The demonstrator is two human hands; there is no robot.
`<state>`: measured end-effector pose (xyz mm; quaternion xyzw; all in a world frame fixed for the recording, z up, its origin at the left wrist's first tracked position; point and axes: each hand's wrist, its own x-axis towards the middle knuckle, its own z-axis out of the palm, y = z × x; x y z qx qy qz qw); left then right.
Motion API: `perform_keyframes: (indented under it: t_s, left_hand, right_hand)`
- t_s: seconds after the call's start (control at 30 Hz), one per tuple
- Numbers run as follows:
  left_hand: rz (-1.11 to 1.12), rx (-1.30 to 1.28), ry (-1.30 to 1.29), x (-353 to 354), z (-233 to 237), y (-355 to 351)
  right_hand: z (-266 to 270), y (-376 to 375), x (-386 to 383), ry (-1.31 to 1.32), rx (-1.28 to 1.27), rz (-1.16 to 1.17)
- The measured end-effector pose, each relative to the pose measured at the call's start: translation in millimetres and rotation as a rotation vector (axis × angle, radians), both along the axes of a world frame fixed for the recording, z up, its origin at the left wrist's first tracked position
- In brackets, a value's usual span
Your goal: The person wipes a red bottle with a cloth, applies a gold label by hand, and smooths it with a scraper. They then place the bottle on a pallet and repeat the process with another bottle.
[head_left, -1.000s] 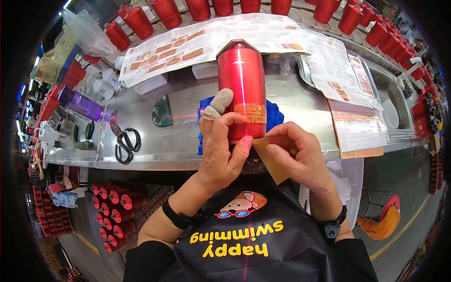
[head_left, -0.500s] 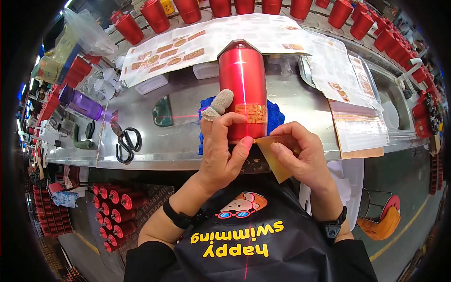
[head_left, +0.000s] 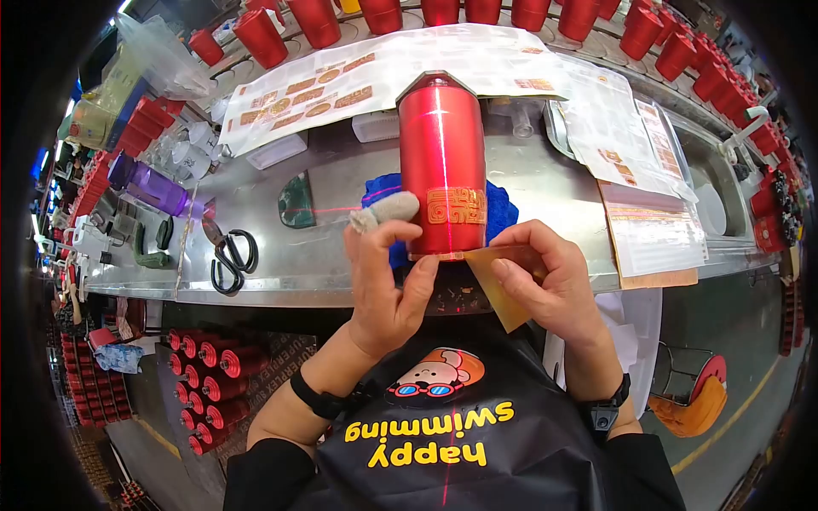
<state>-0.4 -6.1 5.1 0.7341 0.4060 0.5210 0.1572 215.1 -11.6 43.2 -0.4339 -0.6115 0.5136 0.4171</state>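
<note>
A red metal cylinder [head_left: 441, 145] lies on a blue cloth [head_left: 501, 207], its near end toward me. A gold pattern [head_left: 457, 205] shows on its side near that end. My left hand [head_left: 385, 277] is beside the cylinder's near left edge, thumb and fingers apart, with a grey cover [head_left: 390, 210] on one finger. Between the thumb and fingers of my right hand [head_left: 545, 277] is a thin amber sheet [head_left: 501, 298], whose corner meets the cylinder's near rim.
Black-handled scissors [head_left: 230, 260], a green piece [head_left: 296, 201] and a purple bottle [head_left: 149, 187] lie to the left. Printed sheets [head_left: 298, 89] span the back. More sheets [head_left: 652, 223] are at right, beside a sink [head_left: 711, 183]. Red cylinders [head_left: 315, 21] line the far side.
My left hand has shifted left, off the gold pattern, and its fingers have opened. My right hand keeps the sheet in nearly the same place. The far red cylinders have shifted.
</note>
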Motion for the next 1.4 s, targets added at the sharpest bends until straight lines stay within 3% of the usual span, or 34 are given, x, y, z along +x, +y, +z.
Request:
perform_keyframes:
  t_s: [0.17,0.27,0.73,0.87,0.97,1.1,1.4]
  left_hand:
    - [-0.003,-0.158,0.054,8.8,4.6,5.6]
    - [0.015,-0.119,0.085,10.4,6.9,7.4]
    - [0.003,-0.251,-0.088,6.0,-3.6,1.6]
    - [0.016,-0.097,-0.073,7.8,-5.7,3.2]
    - [0.027,0.290,0.235,-6.8,-4.8,2.8]
    - [0.002,0.466,0.431,-12.5,-13.5,-7.1]
    - [-0.028,0.478,0.474,-10.8,-11.5,-1.7]
  right_hand:
    - [-1.8,1.8,-4.0,-0.004,0.089,-0.007]
    - [-0.1,1.8,-6.7,0.027,0.080,0.000]
    - [-1.7,1.6,4.2,-0.020,-0.021,0.000]
    - [-2.3,1.7,5.8,-0.040,-0.023,0.000]
    - [-1.9,1.4,7.5,-0.055,-0.033,0.001]
    - [-4.2,1.8,8.1,-0.019,-0.056,-0.004]
    - [-5.4,1.0,10.7,0.178,-0.055,-0.113]
